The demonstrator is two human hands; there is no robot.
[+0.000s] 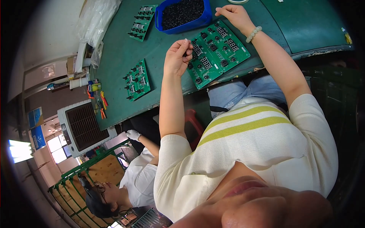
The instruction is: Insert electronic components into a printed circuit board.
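In front of me on the green table lies a green circuit board panel [218, 57] with several digit displays and black knob-like parts. My left hand [178, 57] is curled closed over the panel's left edge; whatever its fingers hold is hidden. My right hand [236, 18] hovers past the panel's far right corner, thumb and forefinger pinched together. Anything between those fingertips is too small to make out. Just left of that hand stands a blue bin [185, 27], filled with small black parts [182, 14].
Two more boards lie to the left: a near one [137, 80] and a far one [142, 23]. Pliers [103, 100] sit at the table's left edge, near clear plastic bags [97, 26]. A co-worker [133, 182] and a cooler [85, 125] are beyond it.
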